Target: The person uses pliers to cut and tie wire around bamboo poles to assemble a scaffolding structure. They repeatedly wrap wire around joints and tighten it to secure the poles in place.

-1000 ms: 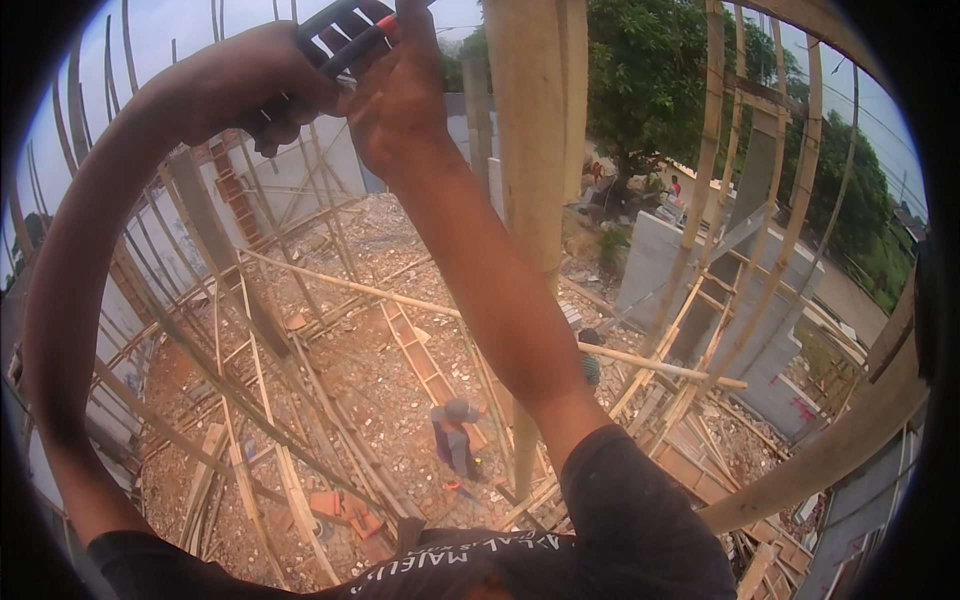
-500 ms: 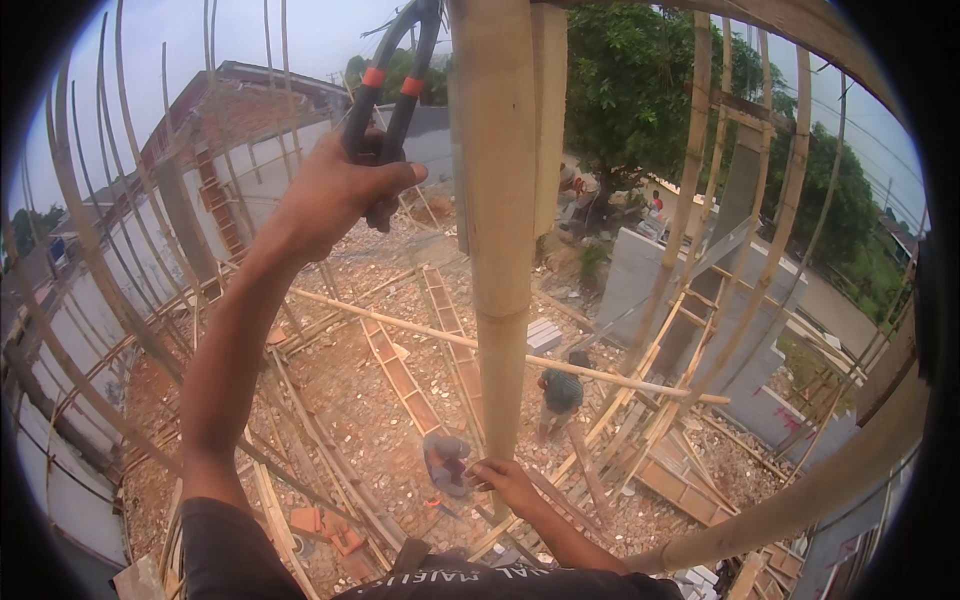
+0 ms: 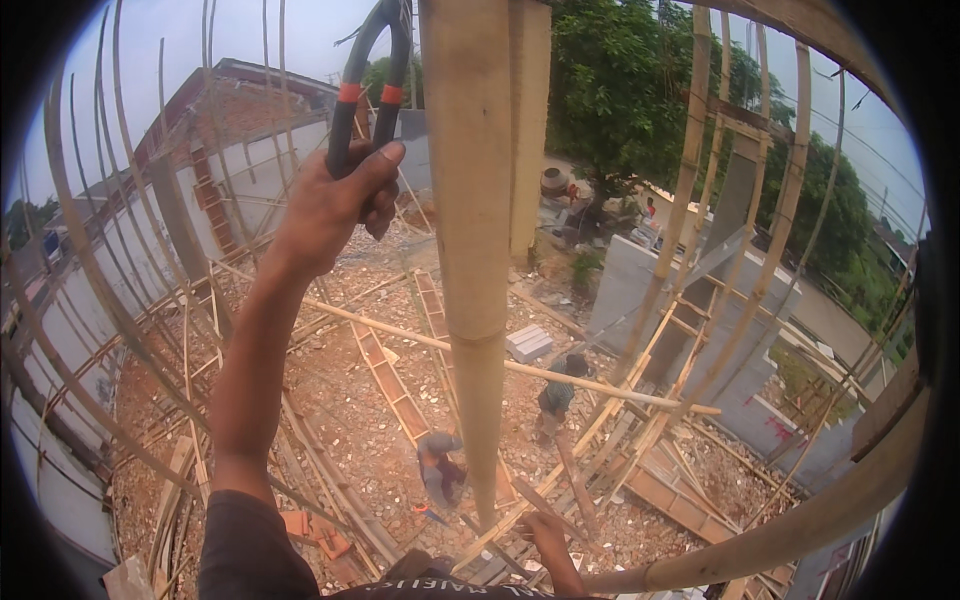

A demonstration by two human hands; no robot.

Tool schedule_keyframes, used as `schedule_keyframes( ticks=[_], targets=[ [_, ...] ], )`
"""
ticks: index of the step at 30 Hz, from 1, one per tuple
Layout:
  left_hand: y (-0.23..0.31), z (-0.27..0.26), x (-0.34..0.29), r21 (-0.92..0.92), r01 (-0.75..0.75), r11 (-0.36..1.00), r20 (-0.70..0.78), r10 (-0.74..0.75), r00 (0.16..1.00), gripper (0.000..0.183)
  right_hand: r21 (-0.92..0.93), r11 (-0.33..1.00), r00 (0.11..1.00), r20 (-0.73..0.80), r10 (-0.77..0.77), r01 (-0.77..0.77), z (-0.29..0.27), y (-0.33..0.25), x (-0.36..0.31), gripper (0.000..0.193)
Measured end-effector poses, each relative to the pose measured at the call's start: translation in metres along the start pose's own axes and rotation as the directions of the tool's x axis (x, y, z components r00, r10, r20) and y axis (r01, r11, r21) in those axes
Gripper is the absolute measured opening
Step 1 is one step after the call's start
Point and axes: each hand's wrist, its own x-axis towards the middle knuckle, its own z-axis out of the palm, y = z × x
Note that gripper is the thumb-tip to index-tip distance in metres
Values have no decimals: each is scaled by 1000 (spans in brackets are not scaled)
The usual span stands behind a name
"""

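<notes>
Raised at the upper left, my left hand (image 3: 350,195) is closed round the black handles of a pair of pincers (image 3: 385,60) with orange bands. The jaws run up out of the picture. Just right of the pincers stands a thick upright bamboo pole (image 3: 475,250), with a squared timber post (image 3: 528,130) behind it. Low down, my right hand (image 3: 546,537) is right of the pole's lower end and apart from it. Its fingers are curled in, and I cannot make out whether anything is in them.
A thick bamboo pole (image 3: 790,525) slants across the lower right. Far below on the rubble ground, a person in grey (image 3: 440,468) bends over, and a person in a dark green shirt (image 3: 557,398) stands near stacked blocks (image 3: 530,343). Upright thin rods (image 3: 120,190) line the left.
My right hand has come off the bamboo pole and moved right and down. The pincers in my left hand have shifted slightly left, and the whole view has turned a little.
</notes>
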Motion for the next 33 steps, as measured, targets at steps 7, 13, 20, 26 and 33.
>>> schedule_keyframes(
  ticks=[7, 13, 20, 26, 33],
  targets=[
    [-12, 6, 5, -7, -28, 1000, -17, 28, 999, 30, -31, 992, 991, -52, -123, 121, -14, -16, 18, 28],
    [-12, 7, 7, -72, -16, 997, 8, 17, 1000, 27, -107, 980, 986, 4, -165, 165, 1, -34, 11, 29],
    [-9, 4, 3, -27, -6, 1000, 31, 7, 999, 22, -117, 950, 952, 144, -271, 288, 40, -27, -2, 28],
    [12, -8, -19, 56, 35, 998, 54, -38, 998, 19, -91, 934, 914, 254, -315, 347, 84, -28, -35, 31],
    [70, -55, -34, 458, 132, 879, 44, -171, 984, 23, -260, 865, 873, 365, -324, 430, 109, -28, -47, 35]
  ],
)
